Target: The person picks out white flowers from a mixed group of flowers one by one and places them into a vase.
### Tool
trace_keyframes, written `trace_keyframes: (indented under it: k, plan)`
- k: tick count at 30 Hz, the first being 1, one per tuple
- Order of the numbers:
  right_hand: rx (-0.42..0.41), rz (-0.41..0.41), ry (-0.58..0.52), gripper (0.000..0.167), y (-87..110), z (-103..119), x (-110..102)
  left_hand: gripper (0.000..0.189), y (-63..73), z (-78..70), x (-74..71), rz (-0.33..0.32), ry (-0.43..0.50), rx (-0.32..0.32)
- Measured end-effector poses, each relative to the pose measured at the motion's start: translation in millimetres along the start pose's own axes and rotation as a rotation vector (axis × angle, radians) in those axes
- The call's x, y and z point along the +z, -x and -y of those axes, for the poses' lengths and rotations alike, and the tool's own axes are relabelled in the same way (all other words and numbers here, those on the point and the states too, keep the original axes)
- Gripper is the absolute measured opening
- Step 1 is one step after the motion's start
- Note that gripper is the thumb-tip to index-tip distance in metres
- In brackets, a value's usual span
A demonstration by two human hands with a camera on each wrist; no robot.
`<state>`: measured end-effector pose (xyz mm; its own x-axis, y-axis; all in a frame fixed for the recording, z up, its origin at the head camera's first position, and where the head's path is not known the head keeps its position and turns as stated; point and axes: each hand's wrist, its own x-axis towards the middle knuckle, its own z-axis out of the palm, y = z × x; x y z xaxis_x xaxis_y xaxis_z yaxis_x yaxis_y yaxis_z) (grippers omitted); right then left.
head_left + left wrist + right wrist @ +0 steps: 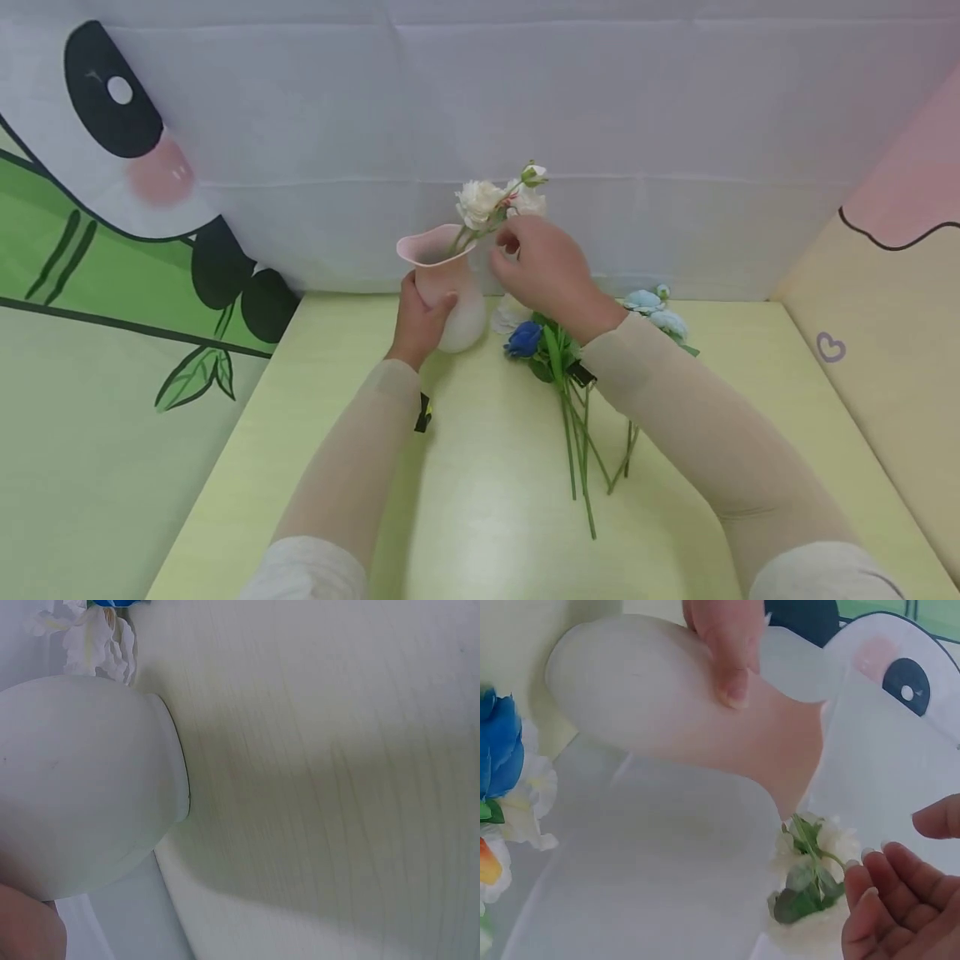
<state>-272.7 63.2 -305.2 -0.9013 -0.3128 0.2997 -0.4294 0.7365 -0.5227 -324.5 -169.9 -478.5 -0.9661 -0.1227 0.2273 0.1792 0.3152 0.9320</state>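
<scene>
Pale yellow table [480, 550] at lower centre, with green stems [586, 475] lying right of centre. Farther up, blue rose [523, 339]; right of it, light-blue flowers [642, 301] partly covered by right sleeve [675, 408]. At centre, grips pink-and-white vase [468, 292] round its neck with left hand [420, 321]. Holds right hand [547, 262] beside white flowers [477, 204] slanting from vase's mouth, thumb apart from fingertips. Behind, whitish backdrop [480, 92]; cartoon eye [93, 92], upper left.
</scene>
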Motion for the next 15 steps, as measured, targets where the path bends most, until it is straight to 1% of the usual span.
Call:
trace_keyframes:
  k: [3, 7, 11, 15]
  plan:
    - [0.013, -0.01, -0.044, 0.029, 9.7, -6, -8, 0.084, -0.3, -1.8, 0.9, -0.005, -0.012, -0.001]
    - [0.064, -0.029, -0.109, 0.035, 24.8, -17, -13, 0.084, 0.4, -5.3, 1.4, 0.002, -0.015, -0.013]
    - [0.105, -0.057, -0.206, 0.038, 43.6, -30, -12, 0.084, 1.0, -6.1, 2.0, -0.002, -0.023, -0.03]
    - [0.147, -0.122, -0.326, 0.036, 64.3, -46, -8, 0.084, 0.7, -4.6, 1.9, -0.007, -0.027, -0.037]
